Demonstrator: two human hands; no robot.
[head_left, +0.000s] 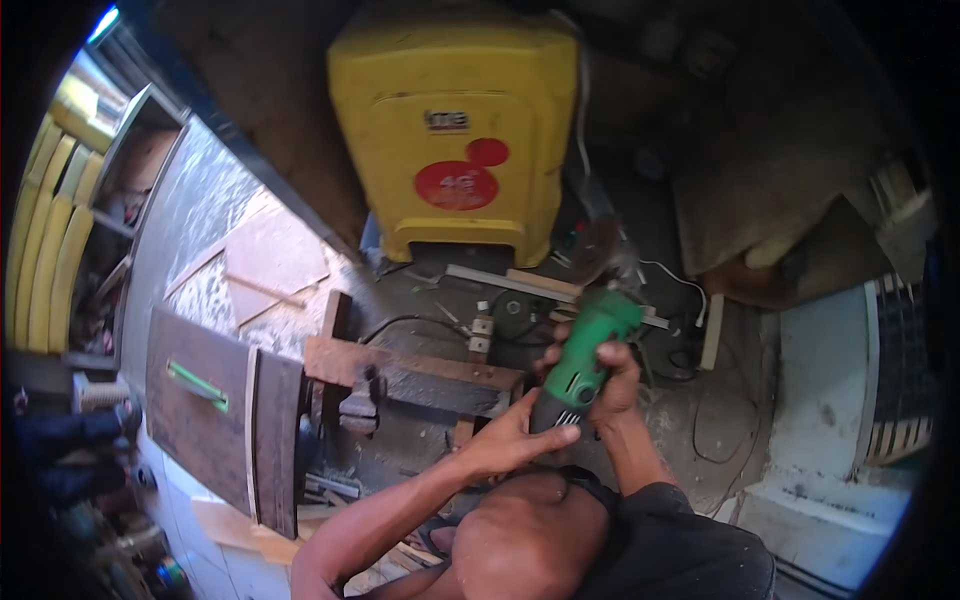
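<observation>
Both my hands hold a green and black angle grinder (578, 365), its head pointing away from me. My left hand (508, 438) is closed round the black rear end, thumb across the top. My right hand (616, 385) wraps the green body nearer the head. Just past the head is a brownish, blurred round shape (600, 248); I cannot tell whether it is the disc. Pale strips (530, 282) lie on the floor near the head. Left of the grinder is a low wooden beam (420, 365) with a metal clamp (362, 402) on it.
A yellow plastic stool (455, 130) stands ahead. At left is a dark wooden panel (205, 400) with a green strip (198, 386), and sawdust-covered boards (270, 255) beyond. Cables (705, 440) trail over the floor at right, beside a pale block (820, 370).
</observation>
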